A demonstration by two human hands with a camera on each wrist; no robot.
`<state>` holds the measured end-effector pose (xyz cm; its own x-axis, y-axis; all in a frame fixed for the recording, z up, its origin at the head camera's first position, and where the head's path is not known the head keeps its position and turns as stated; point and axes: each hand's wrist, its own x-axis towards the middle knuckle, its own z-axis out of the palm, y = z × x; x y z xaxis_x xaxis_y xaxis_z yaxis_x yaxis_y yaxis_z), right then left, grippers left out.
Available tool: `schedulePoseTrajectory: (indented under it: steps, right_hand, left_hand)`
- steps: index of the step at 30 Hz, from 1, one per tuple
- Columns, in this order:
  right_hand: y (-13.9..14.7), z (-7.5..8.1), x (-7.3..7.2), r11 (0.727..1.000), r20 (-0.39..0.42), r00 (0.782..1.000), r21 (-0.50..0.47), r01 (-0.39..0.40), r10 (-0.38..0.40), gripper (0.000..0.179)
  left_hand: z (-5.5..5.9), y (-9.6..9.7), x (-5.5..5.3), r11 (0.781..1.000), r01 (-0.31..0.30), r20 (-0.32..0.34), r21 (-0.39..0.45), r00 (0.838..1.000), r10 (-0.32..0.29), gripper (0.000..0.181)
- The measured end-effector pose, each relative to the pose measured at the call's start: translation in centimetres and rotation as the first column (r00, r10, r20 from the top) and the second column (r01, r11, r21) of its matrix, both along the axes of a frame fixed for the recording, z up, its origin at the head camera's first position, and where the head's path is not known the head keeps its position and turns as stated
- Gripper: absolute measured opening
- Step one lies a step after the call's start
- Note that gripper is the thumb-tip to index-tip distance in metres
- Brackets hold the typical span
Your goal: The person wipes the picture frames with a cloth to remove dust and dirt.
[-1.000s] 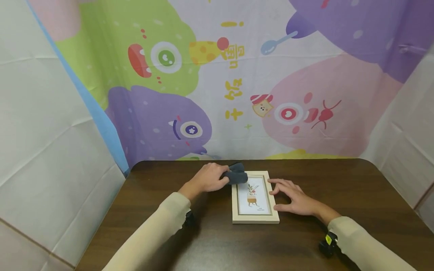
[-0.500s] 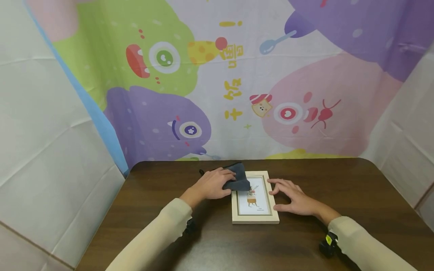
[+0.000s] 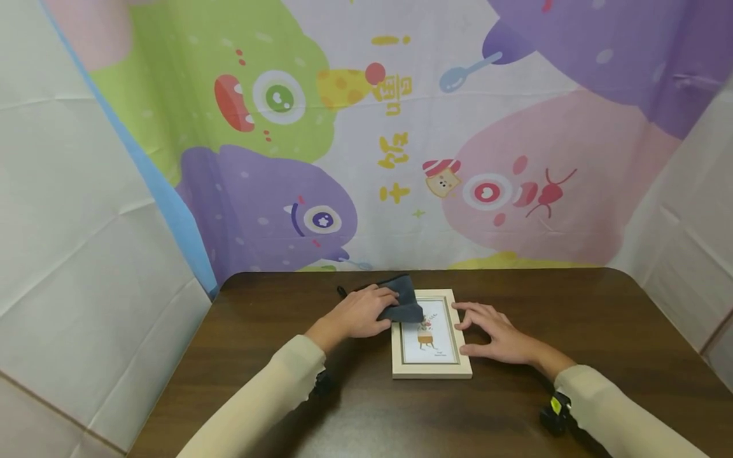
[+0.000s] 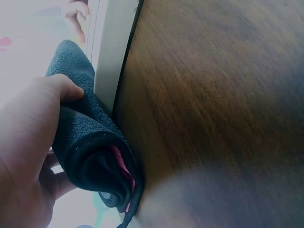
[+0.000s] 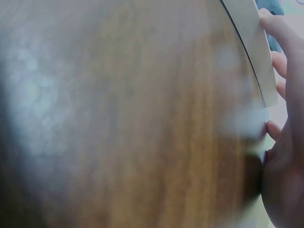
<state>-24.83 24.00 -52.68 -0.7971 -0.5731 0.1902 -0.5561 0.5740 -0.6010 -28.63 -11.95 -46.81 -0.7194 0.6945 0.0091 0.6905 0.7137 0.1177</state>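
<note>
A cream picture frame [image 3: 432,372] lies flat on the table, with a printed picture of a potted plant on legs inside it. My left hand [image 3: 362,312] grips a folded dark blue-grey cloth [image 3: 408,304] over the frame's upper left corner. In the left wrist view, the thumb lies on top of the rolled cloth [image 4: 83,123], whose layers show a pink strip at the end. My right hand [image 3: 501,335] touches the frame's right edge with spread fingertips. The right wrist view shows those fingers [image 5: 280,31] along the frame's side [image 5: 251,47].
The dark brown wooden table [image 3: 378,420] runs back to a cartoon-printed curtain [image 3: 395,242]. Pale panels [image 3: 97,210] stand on both sides. A black loop [image 3: 341,291] sticks out behind the left hand.
Since a second ago, the left hand has flattened and lowered the cloth onto the frame's upper left, shifting slightly right and nearer. Over the last half second little has moved. The right hand stays put.
</note>
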Motion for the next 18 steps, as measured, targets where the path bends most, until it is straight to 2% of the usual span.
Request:
schedulePoseTrajectory:
  steps: [3,4,10,13,18]
  right_hand:
    - [-0.02,0.03,-0.04,1.0,0.001,1.0,0.0,0.002,-0.002,0.025]
    - [-0.02,0.01,-0.03,1.0,0.003,1.0,0.0,0.003,-0.003,0.025]
    - [-0.07,-0.08,-0.18,1.0,0.034,0.999,0.01,0.011,-0.012,0.025]
    - [-0.07,-0.08,-0.17,1.0,0.039,0.999,0.015,0.013,-0.014,0.025]
    - [0.0,-0.06,-0.11,1.0,0.033,0.999,0.011,0.011,-0.011,0.024]
  left_hand:
    - [-0.05,0.07,-0.04,1.0,-0.002,-0.002,-0.012,1.0,0.002,0.044]
    - [0.3,0.2,0.23,1.0,-0.009,0.013,-0.02,1.0,0.01,0.044]
    - [0.54,0.2,0.46,0.998,-0.013,-0.005,-0.057,1.0,0.013,0.043]
    - [0.67,0.19,0.54,0.999,-0.008,0.005,-0.05,1.0,0.008,0.043]
    - [0.53,0.04,0.68,0.999,0.013,-0.015,-0.035,1.0,-0.013,0.042]
